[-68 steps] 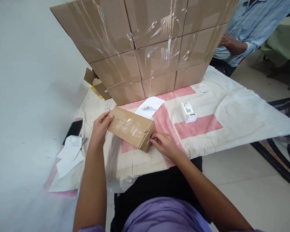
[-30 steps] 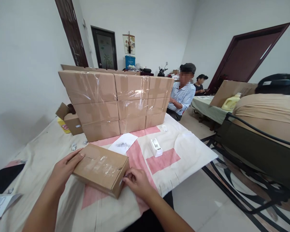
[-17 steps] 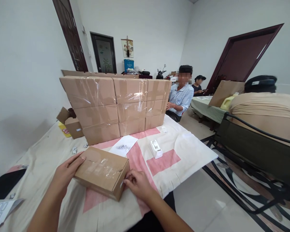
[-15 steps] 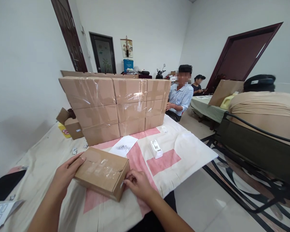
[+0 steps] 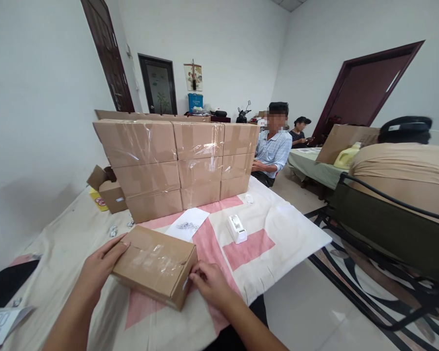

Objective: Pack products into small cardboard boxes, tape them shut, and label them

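Observation:
A closed brown cardboard box, with clear tape across its top, lies on the cloth-covered table in front of me. My left hand grips its left end, the thumb on top. At the right end, my right hand has its fingers curled and pinched against the side. A small white patch, perhaps a label, shows by those fingertips; whether they hold it is hidden. Behind the box lies a white paper sheet with small crumpled clear bits on it. To the right stands a white tape dispenser.
Taped cardboard boxes are stacked like a wall across the table. An opened small carton stands at their left. A tape roll lies near the right edge. One person sits behind the stack; another sits in a chair at right.
The view has tilted slightly, so the scene sits a little lower. Both hands stay at the two ends of the box, with hardly any visible movement.

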A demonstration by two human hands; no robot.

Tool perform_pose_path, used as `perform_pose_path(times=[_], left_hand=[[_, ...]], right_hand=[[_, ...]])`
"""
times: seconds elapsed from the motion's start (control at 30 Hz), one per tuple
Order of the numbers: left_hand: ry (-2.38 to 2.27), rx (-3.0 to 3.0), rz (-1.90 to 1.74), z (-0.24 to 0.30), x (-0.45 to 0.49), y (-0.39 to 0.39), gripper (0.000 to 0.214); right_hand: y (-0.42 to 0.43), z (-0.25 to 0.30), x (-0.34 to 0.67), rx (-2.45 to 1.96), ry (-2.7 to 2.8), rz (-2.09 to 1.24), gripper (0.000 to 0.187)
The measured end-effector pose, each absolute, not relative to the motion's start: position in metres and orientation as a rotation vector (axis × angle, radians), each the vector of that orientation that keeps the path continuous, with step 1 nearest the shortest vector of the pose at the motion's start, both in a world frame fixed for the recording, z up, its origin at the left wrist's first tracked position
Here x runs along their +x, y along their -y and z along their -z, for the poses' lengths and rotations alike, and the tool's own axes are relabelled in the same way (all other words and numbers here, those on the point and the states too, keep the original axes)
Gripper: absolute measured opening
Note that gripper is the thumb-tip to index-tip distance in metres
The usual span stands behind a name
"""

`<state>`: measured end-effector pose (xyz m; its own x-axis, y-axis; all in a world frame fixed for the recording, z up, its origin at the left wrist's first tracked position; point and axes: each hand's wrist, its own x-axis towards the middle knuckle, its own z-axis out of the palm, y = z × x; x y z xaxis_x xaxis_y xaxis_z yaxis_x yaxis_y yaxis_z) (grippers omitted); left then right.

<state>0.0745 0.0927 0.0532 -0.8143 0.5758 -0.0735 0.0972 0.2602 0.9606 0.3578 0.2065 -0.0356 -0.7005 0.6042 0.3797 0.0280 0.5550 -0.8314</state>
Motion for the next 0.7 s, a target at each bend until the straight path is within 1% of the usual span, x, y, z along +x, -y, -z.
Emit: perform_pose_path(times=[0.2, 0.33, 0.53, 0.7], left_hand=[[-2.144, 0.648, -1.562, -0.05, 0.074, -0.093, 0.077], [-2.142, 0.678, -1.572, -0.051, 0.075, -0.093, 0.074], [-2.17, 0.807, -1.505, -0.06, 0.077, -0.093, 0.067], [-2.193, 0.814, -1.475, -0.063, 0.079, -0.091, 0.065]], right_hand=[[-0.209, 0.042, 0.355, -0.51, 2.12, -1.087, 0.007], [-0.209, 0.038, 0.356, -0.512, 2.124, -1.084, 0.01], [-0.208, 0.036, 0.356, -0.507, 2.11, -1.15, 0.01], [-0.207, 0.037, 0.357, -0.489, 2.109, -1.18, 0.009]])
